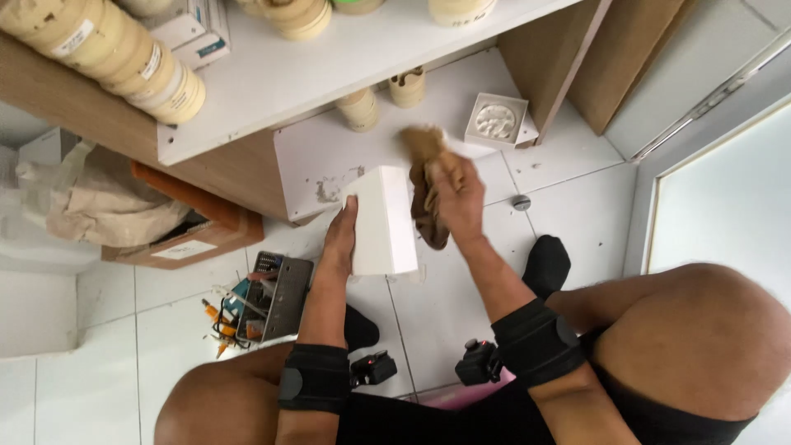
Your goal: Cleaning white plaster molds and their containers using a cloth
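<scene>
The left hand (pixel 339 239) clasps the left edge of an upright white rectangular block (pixel 381 221) held above the tiled floor (pixel 577 198), while the right hand (pixel 458 198), fist closed on a crumpled brown cloth (pixel 427 194) (slightly blurred), sits just beside its right edge.

Block (pixel 381 221) between hands; cloth (pixel 428 194) right of it; shelf (pixel 346 58) behind; tool basket (pixel 276 297) left.

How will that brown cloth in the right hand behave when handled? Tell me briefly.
Probably floppy: the brown cloth hangs in bunched folds from the right hand. Likely light, held up one-handed. Unlikely to slip or roll; it looks soft, not fragile.
</scene>
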